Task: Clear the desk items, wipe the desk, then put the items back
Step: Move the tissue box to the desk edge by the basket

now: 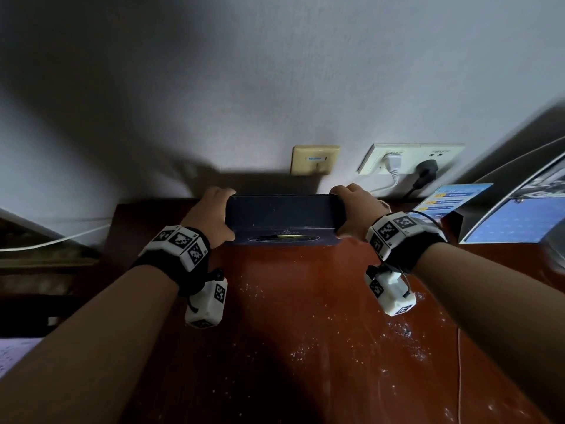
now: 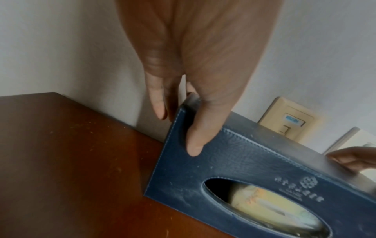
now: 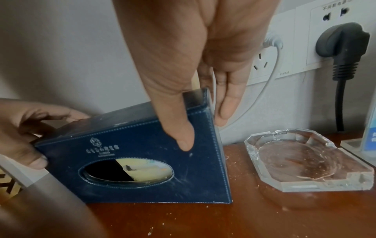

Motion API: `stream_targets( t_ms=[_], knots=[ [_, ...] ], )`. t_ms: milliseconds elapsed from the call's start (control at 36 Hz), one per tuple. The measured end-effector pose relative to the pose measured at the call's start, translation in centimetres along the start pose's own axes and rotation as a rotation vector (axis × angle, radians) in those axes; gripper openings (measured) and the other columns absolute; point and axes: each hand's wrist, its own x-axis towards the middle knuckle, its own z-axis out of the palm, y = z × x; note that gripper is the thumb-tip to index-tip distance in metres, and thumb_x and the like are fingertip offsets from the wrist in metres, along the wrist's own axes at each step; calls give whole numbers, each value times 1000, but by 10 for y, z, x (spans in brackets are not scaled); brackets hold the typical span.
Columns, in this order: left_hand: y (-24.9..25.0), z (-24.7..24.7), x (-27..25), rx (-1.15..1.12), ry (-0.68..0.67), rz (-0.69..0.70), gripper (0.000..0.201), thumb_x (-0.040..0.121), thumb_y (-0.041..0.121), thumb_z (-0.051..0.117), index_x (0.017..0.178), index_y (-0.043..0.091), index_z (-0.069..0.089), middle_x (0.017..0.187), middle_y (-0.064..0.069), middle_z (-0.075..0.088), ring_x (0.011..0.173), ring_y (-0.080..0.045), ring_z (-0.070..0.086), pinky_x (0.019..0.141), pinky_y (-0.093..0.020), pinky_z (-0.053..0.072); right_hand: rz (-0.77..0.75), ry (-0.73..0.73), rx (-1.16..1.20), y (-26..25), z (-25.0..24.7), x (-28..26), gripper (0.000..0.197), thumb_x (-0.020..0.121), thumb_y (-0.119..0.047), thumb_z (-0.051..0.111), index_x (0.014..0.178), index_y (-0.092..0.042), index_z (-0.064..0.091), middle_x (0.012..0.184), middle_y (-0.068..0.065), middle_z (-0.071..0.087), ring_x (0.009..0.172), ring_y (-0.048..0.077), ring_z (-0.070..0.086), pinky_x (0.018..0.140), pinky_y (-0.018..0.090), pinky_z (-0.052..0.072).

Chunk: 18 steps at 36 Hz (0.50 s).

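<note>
- The dark blue tissue box (image 1: pixel 281 215) is at the far edge of the worktop (image 1: pixel 305 316), close to the wall (image 1: pixel 275 87); its face with the oval opening is turned toward the person, and in the right wrist view its lower edge touches the wood; pale yellow tissue packaging shows through the opening
- The left hand (image 1: pixel 211 215) takes the box's left end in a firm grip; the left thumb (image 2: pixel 195 141) presses on the oval-opening face and the fingers reach round the back
- The right hand (image 1: pixel 351 212) holds the right end the same way; the right thumb (image 3: pixel 183 136) lies on the front face with the fingers behind the corner
- A clear glass ashtray (image 3: pixel 305 157) sits on the worktop just beside the box's right end, apart from it
- White specks (image 1: pixel 397 328) are scattered over the red-brown wood, thickest toward the right
- A blue printed card (image 1: pixel 449 200) stands farther right
- On the wall above are a beige plate (image 1: pixel 315 159) and a white socket strip (image 1: pixel 409 157); a white plug (image 1: pixel 394 162) and a black plug (image 3: pixel 341 43) are plugged into the strip
</note>
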Motion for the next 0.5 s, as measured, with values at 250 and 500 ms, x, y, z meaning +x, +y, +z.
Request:
stream_targets(
  t_ms=[250,500],
  knots=[
    [5,1,-27,-20,6,-9,84,61,9,81,134,14,40,131,-8,37,115,-26,48,99,-36,41,-35,0,-43,2,-2,-20,76,64,-15,80,131,-20,43,121,5,47,108,27,56,73,26,34],
    [8,-2,-70,-34,28,-80,84,60,13,82,133,15,41,130,-7,36,114,-25,48,97,-36,41,-96,-14,-67,-9,-7,-37,79,63,-13,79,132,-22,42,123,4,47,111,27,54,74,27,35]
  ],
)
